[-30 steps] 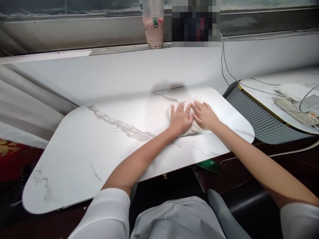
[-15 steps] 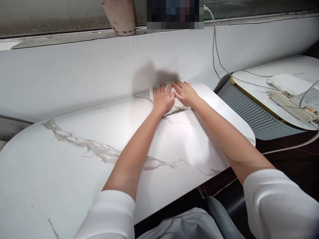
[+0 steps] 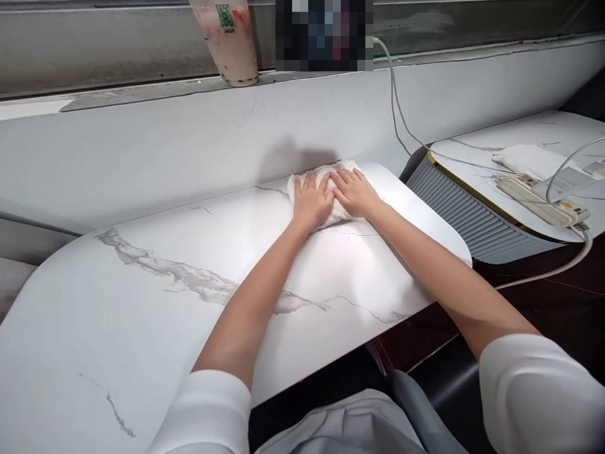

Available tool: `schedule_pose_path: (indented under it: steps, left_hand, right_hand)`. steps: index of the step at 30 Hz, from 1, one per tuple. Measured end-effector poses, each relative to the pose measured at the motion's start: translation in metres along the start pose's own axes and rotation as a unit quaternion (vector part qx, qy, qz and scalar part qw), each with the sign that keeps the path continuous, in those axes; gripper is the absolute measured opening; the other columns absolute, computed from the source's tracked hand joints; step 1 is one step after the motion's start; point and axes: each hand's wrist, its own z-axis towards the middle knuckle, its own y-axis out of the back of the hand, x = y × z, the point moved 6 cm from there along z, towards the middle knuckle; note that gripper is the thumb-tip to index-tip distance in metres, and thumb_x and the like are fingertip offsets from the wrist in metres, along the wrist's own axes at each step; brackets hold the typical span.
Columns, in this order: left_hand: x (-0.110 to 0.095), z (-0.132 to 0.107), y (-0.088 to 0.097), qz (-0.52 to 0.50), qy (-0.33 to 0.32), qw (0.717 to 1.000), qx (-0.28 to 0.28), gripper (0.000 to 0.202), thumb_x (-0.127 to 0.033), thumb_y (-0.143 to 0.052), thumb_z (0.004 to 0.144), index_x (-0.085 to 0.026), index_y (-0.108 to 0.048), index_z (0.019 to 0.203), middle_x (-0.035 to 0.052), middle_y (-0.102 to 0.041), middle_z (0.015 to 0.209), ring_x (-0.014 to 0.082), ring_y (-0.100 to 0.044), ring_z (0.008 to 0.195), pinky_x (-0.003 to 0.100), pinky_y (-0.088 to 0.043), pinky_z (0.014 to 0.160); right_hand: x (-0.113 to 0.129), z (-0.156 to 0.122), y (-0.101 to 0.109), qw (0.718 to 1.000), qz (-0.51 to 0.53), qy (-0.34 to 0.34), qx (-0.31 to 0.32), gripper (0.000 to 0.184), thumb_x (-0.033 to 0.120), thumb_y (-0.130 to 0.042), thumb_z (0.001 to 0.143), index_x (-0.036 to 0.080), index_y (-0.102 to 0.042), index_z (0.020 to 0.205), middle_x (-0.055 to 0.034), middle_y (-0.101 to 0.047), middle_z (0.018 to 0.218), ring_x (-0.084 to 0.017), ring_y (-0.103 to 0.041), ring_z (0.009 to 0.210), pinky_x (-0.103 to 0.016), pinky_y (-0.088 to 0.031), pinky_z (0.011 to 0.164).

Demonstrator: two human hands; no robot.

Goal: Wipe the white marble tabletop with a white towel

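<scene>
A white folded cloth (image 3: pixel 336 215) lies on the white marble-patterned table (image 3: pixel 189 353), at its back edge against the wall. My left hand (image 3: pixel 312 200) rests palm down on the cloth's left part, fingers spread. Beside it, my right hand (image 3: pixel 355 191) lies flat on the right part with its fingers stretched out. The thumbs are close together over the cloth's middle. Both palms hide much of the cloth.
A cup of pink drink (image 3: pixel 231 47) stands on the ledge above, near a pixelated dark patch. Thin white cables (image 3: pixel 401 107) run down to a second table (image 3: pixel 501 132) at the right. It bears a power strip (image 3: pixel 543 200) and a white cloth-like item (image 3: pixel 527 161).
The view has shifted, bringing more of the cup into sight. Both hands stay spread on the cloth at the table's back edge, with little visible change in their pose.
</scene>
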Motion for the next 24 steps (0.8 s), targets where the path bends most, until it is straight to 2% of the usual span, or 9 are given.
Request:
schedule_pose_path:
  steps: [4, 11, 15, 20, 24]
  left_hand:
    - [-0.021, -0.038, 0.001, 0.006, -0.019, 1.000, 0.011, 0.053, -0.035, -0.026, 0.102, -0.023, -0.035, 0.153, 0.0074, -0.037, 0.159, 0.0224, -0.025, 0.150, 0.048, -0.012, 0.124]
    - [-0.066, -0.118, 0.007, 0.003, -0.060, 0.998, 0.005, 0.054, -0.035, -0.029, 0.102, -0.019, -0.034, 0.153, 0.0131, -0.038, 0.158, 0.0267, -0.029, 0.149, 0.053, -0.015, 0.123]
    - [-0.093, -0.152, 0.006, -0.010, -0.087, 0.996, 0.016, 0.056, -0.036, -0.032, 0.101, -0.017, -0.034, 0.153, 0.0149, -0.038, 0.158, 0.0296, -0.028, 0.149, 0.056, -0.015, 0.123]
    - [-0.118, -0.171, 0.003, -0.023, -0.125, 0.992, 0.012, 0.057, -0.035, -0.032, 0.100, -0.012, -0.035, 0.153, 0.0219, -0.035, 0.157, 0.0338, -0.026, 0.149, 0.060, -0.016, 0.122]
    - [-0.123, -0.167, -0.001, -0.021, -0.132, 0.991, 0.022, 0.057, -0.034, -0.032, 0.100, -0.012, -0.034, 0.153, 0.0214, -0.034, 0.158, 0.0339, -0.024, 0.150, 0.061, -0.015, 0.122]
  right_hand:
    - [0.007, -0.044, 0.005, 0.999, -0.026, 0.015, -0.010, 0.060, 0.033, -0.022, 0.099, 0.002, -0.036, 0.149, -0.0233, -0.039, 0.154, -0.033, -0.033, 0.144, -0.054, -0.023, 0.117]
    - [0.027, -0.138, 0.023, 0.996, -0.064, 0.045, -0.032, 0.062, 0.035, -0.019, 0.099, 0.001, -0.036, 0.148, -0.0253, -0.043, 0.150, -0.034, -0.036, 0.143, -0.057, -0.029, 0.115]
    - [0.029, -0.187, 0.032, 0.997, -0.054, 0.038, -0.042, 0.064, 0.035, -0.020, 0.099, 0.007, -0.025, 0.156, -0.0223, -0.042, 0.152, -0.033, -0.033, 0.145, -0.060, -0.030, 0.115]
    - [0.023, -0.222, 0.038, 0.998, -0.044, 0.011, -0.032, 0.067, 0.037, -0.021, 0.098, 0.012, -0.012, 0.160, -0.0180, -0.037, 0.156, -0.032, -0.031, 0.147, -0.059, -0.028, 0.118]
    - [0.017, -0.224, 0.036, 0.998, -0.059, -0.004, -0.023, 0.068, 0.039, -0.018, 0.098, 0.008, -0.017, 0.158, -0.0209, -0.040, 0.154, -0.033, -0.033, 0.145, -0.058, -0.028, 0.118]
